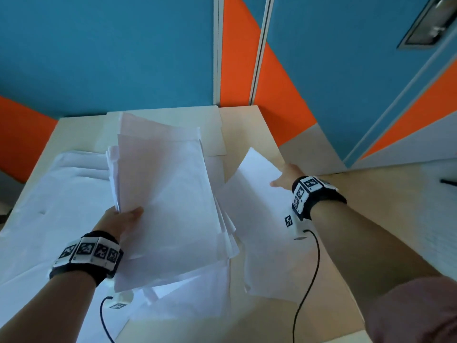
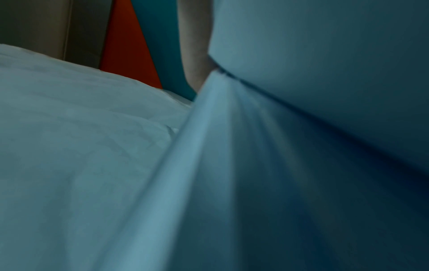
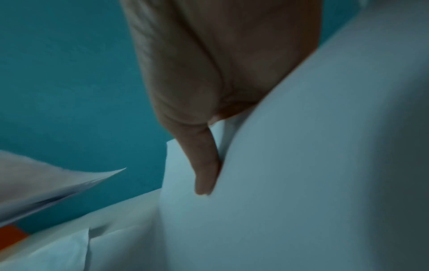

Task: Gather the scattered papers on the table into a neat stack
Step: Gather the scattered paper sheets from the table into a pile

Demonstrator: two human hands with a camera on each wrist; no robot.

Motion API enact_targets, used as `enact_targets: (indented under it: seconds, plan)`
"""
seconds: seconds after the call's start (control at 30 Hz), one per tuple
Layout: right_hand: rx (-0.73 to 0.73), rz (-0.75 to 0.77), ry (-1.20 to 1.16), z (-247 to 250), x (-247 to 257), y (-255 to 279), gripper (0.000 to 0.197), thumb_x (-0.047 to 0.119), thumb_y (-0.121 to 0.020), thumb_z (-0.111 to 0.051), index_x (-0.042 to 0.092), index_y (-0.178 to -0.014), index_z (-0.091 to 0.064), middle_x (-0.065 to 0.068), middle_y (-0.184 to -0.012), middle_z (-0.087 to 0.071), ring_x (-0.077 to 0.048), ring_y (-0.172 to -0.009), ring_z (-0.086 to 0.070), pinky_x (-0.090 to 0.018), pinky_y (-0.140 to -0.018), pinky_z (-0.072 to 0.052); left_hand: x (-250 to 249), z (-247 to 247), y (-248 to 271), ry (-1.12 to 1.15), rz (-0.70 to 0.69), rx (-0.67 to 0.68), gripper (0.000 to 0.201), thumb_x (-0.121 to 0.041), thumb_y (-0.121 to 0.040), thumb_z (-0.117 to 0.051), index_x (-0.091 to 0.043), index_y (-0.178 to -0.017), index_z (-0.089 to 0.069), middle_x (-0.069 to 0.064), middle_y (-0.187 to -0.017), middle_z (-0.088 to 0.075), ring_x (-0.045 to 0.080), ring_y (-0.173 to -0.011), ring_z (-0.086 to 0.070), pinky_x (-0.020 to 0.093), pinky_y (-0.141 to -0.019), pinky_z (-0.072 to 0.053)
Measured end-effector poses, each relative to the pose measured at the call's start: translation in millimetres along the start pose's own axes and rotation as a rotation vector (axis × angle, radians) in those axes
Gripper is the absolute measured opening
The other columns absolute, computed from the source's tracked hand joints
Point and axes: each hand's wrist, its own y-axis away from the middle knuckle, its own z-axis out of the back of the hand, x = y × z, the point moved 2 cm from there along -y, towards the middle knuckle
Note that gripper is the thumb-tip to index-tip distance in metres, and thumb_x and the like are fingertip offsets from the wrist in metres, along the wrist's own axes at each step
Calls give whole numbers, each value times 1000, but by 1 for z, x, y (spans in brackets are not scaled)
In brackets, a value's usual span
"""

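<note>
My left hand [image 1: 125, 219] grips a thick, uneven bundle of white papers [image 1: 168, 206] by its left edge, with the thumb on top, and holds it lifted above the table. That bundle [image 2: 301, 128] fills the left wrist view and hides the fingers. My right hand [image 1: 284, 175] pinches the far right edge of a single white sheet [image 1: 257, 219] on the right side of the table. In the right wrist view the thumb [image 3: 204, 165] lies on top of this sheet [image 3: 290, 183]. More loose sheets [image 1: 57, 199] lie flat on the left half of the table.
The pale wooden table [image 1: 249, 129] stands against a blue and orange wall [image 1: 123, 50]. A flat beige card [image 1: 210, 129] lies at the far middle. Black cables [image 1: 314, 268] run from both wristbands over the near table. A blue door [image 1: 358, 70] is at the right.
</note>
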Motion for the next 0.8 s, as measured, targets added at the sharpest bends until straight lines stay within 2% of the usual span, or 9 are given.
enact_targets:
  seconds: [0.1, 0.2, 0.27, 0.33, 0.43, 0.57, 0.67, 0.73, 0.8]
  plan:
    - [-33, -173, -80, -23, -38, 19, 60, 26, -84, -67, -3, -133, -48, -17, -135, -54, -32, -123, -52, -34, -95, -45, 1, -8, 6, 11, -11, 22, 41, -6, -85, -64, 11, -121, -53, 21, -104, -59, 26, -92, -54, 40, -90, -44]
    - [-63, -359, -20, -59, -71, 36, 51, 35, -79, -64, 15, -126, -58, -13, -132, -53, -29, -122, -49, -34, -94, -44, 2, -17, 13, -11, -30, 40, 42, -7, -85, -64, 12, -120, -53, 23, -105, -60, 27, -91, -54, 38, -86, -43]
    - [-34, -463, -40, -80, -88, 43, 47, 36, -79, -60, 18, -122, -59, -14, -136, -47, -32, -126, -40, -40, -101, -37, 2, -21, 17, -33, -42, 36, 42, -9, -84, -66, 11, -119, -54, 27, -111, -61, 34, -96, -59, 43, -91, -45]
    - [12, -529, -64, -90, -98, 49, 44, 35, -80, -59, 17, -120, -58, -14, -135, -46, -33, -125, -39, -42, -101, -38, 2, -23, 20, -48, -42, 41, 43, -10, -83, -67, 10, -119, -54, 31, -117, -60, 42, -107, -60, 48, -96, -45]
    - [32, -546, -102, -92, -107, 53, 44, 37, -80, -62, 17, -119, -57, -13, -132, -45, -30, -120, -43, -39, -96, -40, 3, -25, 24, -58, -41, 53, 45, -10, -83, -67, 11, -120, -53, 31, -118, -60, 43, -111, -58, 48, -97, -45]
    - [55, -534, -123, -92, -119, 51, 55, 47, -78, -64, 14, -122, -56, -11, -133, -48, -30, -124, -41, -36, -94, -38, 7, -23, 28, -67, -35, 62, 45, -12, -82, -68, 8, -120, -54, 29, -118, -61, 42, -110, -59, 52, -100, -44]
    - [81, -536, -90, -92, -123, 51, 71, 56, -70, -67, 13, -125, -55, -10, -133, -50, -32, -125, -43, -40, -99, -37, 11, -19, 31, -66, -30, 56, 45, -12, -82, -67, 8, -120, -54, 29, -115, -62, 40, -104, -61, 53, -99, -45]
    - [-17, -540, -41, -88, -119, 52, 59, 49, -70, -71, 16, -117, -60, -9, -127, -50, -30, -120, -45, -42, -99, -36, 12, -16, 31, -71, -38, 44, 43, -11, -83, -67, 8, -119, -55, 25, -108, -63, 36, -97, -60, 49, -97, -46]
    - [-153, -479, -34, -82, -110, 54, 34, 28, -77, -67, 16, -108, -63, -10, -121, -49, -29, -111, -48, -41, -98, -35, 14, -13, 32, -76, -42, 34, 42, -10, -83, -66, 9, -118, -55, 21, -100, -61, 32, -90, -58, 45, -93, -46]
